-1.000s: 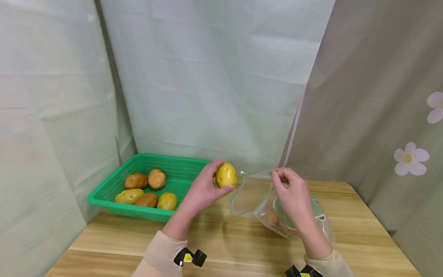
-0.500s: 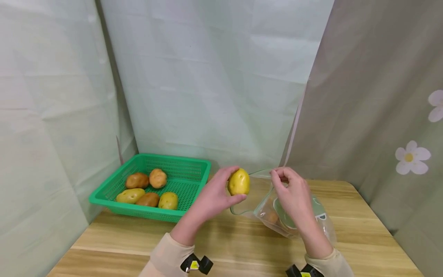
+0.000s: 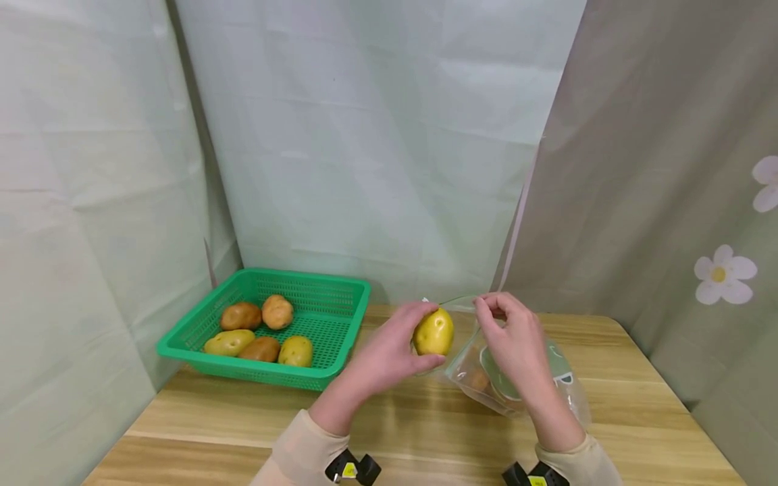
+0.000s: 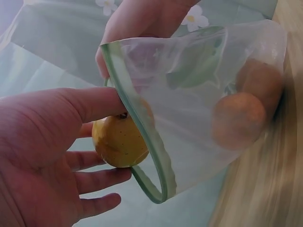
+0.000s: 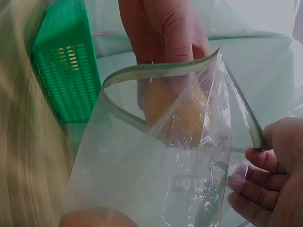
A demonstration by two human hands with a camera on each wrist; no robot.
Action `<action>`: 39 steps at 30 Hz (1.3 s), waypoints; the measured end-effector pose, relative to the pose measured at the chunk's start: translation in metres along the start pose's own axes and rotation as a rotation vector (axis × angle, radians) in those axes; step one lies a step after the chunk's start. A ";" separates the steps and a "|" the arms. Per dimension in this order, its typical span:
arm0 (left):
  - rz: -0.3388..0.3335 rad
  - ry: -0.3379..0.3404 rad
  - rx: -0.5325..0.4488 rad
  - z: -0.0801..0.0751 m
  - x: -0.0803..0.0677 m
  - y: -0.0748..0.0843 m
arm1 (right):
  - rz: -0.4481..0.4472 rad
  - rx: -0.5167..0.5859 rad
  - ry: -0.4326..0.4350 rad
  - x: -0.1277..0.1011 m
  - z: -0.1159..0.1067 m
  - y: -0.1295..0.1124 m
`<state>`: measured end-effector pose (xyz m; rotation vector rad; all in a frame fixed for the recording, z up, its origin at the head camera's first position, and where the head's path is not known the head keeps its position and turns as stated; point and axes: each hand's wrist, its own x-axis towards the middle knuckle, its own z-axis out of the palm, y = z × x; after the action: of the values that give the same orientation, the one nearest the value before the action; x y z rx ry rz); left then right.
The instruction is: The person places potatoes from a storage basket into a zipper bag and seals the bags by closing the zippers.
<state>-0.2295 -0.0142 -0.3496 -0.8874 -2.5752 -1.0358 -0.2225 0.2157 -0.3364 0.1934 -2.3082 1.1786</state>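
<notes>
Nearest are beige sleeves, with a small black device at each wrist, over the wood-grained desk. The left hand curls thumb and fingers around a yellow potato, which sits at its fingertips, on the side facing the right hand. The right hand pinches the rim of a clear bag between thumb and forefinger, its other fingers loosely bent. The potato lies between the two hands, nearer the left, at the bag's open mouth and partly behind the green-edged rim in the left wrist view; the right hand is apart from it. Two brownish round things show blurred deeper in the bag.

Left of the left hand, a green basket holds five potatoes, yellow and brown. Behind hang a pale curtain and a darker one with white flowers.
</notes>
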 end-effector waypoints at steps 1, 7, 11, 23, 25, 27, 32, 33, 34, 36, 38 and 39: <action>0.004 -0.007 0.001 0.001 0.000 0.000 | 0.000 -0.001 0.000 0.000 0.000 0.000; 0.018 -0.029 0.021 0.004 0.000 0.000 | -0.001 -0.008 -0.001 0.001 0.000 0.000; 0.044 -0.053 0.044 0.007 0.002 0.001 | -0.006 -0.006 0.001 0.001 0.000 0.001; -0.011 -0.122 0.022 0.008 -0.001 0.001 | -0.016 -0.013 0.004 0.002 -0.001 0.002; -0.007 -0.123 0.029 0.007 -0.001 0.001 | -0.016 -0.007 0.012 0.002 -0.002 0.002; -0.003 -0.121 0.032 0.006 -0.001 0.001 | -0.015 -0.001 0.013 0.002 -0.002 0.002; 0.012 -0.094 0.032 0.001 0.000 -0.001 | -0.009 -0.010 -0.002 0.002 -0.003 0.001; 0.021 -0.083 0.029 0.000 0.000 -0.002 | -0.008 -0.012 -0.001 0.002 -0.003 0.001; 0.031 -0.072 0.027 -0.001 0.000 -0.003 | -0.008 -0.012 0.001 0.002 -0.003 0.001; 0.038 -0.052 0.026 -0.005 -0.001 -0.005 | -0.005 -0.012 0.003 0.002 -0.003 0.001; 0.042 -0.031 0.029 -0.009 -0.002 -0.007 | -0.003 -0.006 0.002 0.001 -0.003 0.001; 0.038 -0.022 0.035 -0.011 -0.003 -0.008 | -0.001 -0.003 -0.001 0.001 -0.003 0.001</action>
<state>-0.2323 -0.0277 -0.3470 -0.9405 -2.5752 -0.9735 -0.2227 0.2188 -0.3349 0.1944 -2.3104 1.1746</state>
